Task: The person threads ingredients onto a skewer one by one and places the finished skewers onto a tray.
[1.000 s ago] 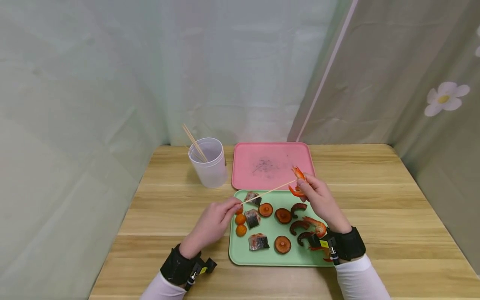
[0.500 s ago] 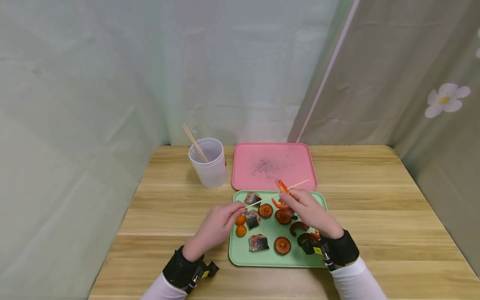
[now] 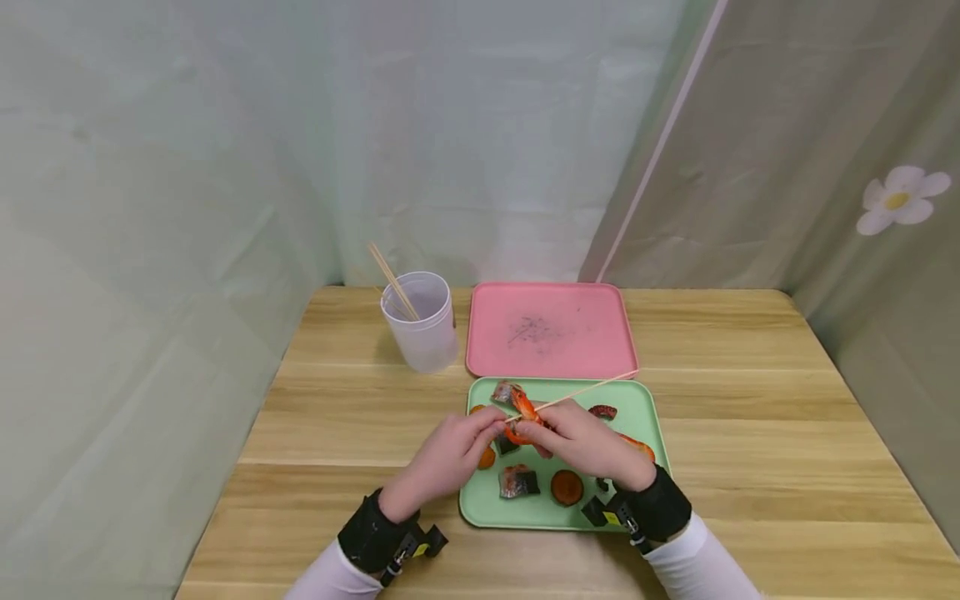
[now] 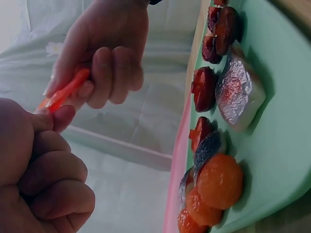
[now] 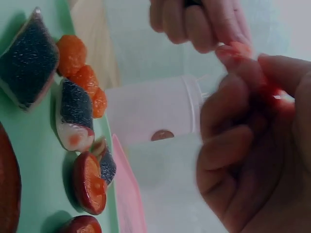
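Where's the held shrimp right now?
In the head view, the held shrimp is in the right hand, beside the left hand, above the left half of the green tray.

The right hand (image 3: 588,439) hid much of the shrimp (image 3: 524,406); whether the skewer (image 3: 588,389) pierced it could not be told. The left hand (image 3: 452,450) covered the skewer's one end and parts of the orange balls (image 3: 486,457). In the right wrist view, the right hand was blurred and edge-cropped, like a mushroom (image 5: 7,184). Specks (image 3: 534,328) on the pink tray (image 3: 600,302) were too small to identify.
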Motion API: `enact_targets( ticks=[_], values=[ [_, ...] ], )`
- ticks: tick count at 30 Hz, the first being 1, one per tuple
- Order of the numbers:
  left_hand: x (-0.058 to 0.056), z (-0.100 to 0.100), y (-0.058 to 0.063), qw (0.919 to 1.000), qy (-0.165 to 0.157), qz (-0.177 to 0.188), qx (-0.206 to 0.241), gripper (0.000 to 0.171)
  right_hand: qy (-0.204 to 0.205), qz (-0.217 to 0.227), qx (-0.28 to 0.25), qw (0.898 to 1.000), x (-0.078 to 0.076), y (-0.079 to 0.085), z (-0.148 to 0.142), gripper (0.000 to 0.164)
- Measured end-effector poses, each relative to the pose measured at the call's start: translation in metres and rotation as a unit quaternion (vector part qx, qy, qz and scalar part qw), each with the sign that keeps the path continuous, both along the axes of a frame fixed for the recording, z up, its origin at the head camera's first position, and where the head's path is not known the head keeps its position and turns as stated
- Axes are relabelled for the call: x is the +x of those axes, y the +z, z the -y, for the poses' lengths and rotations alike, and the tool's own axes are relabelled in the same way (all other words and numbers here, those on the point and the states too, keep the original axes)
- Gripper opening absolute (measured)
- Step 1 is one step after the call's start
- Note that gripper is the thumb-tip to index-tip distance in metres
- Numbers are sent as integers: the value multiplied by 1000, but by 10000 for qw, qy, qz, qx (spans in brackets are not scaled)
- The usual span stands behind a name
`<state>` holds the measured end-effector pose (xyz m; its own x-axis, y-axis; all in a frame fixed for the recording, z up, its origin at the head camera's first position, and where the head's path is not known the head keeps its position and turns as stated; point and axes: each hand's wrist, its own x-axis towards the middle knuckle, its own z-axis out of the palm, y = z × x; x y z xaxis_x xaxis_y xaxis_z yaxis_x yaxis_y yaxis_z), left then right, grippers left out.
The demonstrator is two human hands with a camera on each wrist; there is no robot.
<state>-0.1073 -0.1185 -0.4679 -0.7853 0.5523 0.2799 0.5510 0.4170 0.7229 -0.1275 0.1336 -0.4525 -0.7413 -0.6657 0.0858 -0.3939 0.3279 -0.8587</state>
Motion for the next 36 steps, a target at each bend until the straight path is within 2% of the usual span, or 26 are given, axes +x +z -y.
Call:
enact_targets(
  ticks=[4,17,24,36],
  values=[
    [0,-1,2,10000,-30,44,55,16,14,-129,-104,9999,1,1,5,31],
    [1,-2,1,9996,34,273,39,19,-188,80,36,9998,2,2,5,31],
    [2,-2,3,9994,59,327,83,18,-233,119,35,9997,7,15,8,31],
    [3,0,6,9986,125,513,86,18,-238,-47,73,9997,0,-4,3,27]
  ],
)
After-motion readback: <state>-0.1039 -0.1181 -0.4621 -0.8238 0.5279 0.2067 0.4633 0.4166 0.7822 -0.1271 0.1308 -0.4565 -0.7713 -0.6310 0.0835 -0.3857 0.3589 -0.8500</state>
